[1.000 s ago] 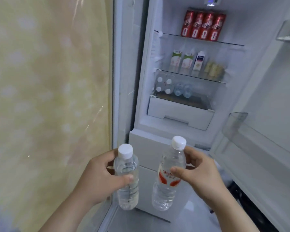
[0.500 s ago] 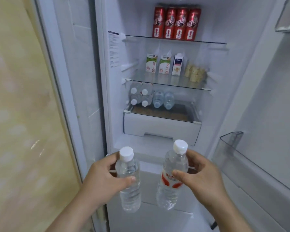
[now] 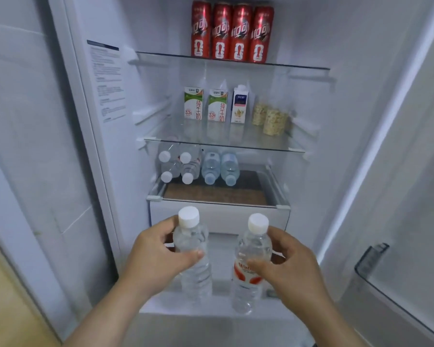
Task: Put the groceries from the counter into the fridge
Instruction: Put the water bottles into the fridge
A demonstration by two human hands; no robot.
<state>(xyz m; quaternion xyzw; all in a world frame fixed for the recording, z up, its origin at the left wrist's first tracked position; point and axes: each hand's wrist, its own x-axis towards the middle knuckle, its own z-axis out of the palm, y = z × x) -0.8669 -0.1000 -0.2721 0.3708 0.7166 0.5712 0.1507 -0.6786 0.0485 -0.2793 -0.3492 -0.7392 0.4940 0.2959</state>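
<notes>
My left hand [image 3: 152, 259] grips a clear water bottle [image 3: 194, 269] with a white cap and no label, held upright. My right hand [image 3: 290, 267] holds a second water bottle [image 3: 251, 249] with a white cap and a red-and-white label. Both bottles are just in front of the open fridge [image 3: 336, 121], below its white drawer [image 3: 218, 216]. On the lowest glass shelf [image 3: 251, 190] several water bottles [image 3: 198, 166] lie on their sides, caps toward me.
Several red cans [image 3: 232, 33] stand on the top shelf. Three milk cartons [image 3: 217, 105] and two jars [image 3: 268, 117] stand on the middle shelf. The open fridge door with a clear bin [image 3: 376, 266] is at the right. A white wall panel [image 3: 35, 146] is at the left.
The view has come closer to the fridge and turned to face it squarely. Both hands, still holding their bottles, have moved forward toward the drawer front.
</notes>
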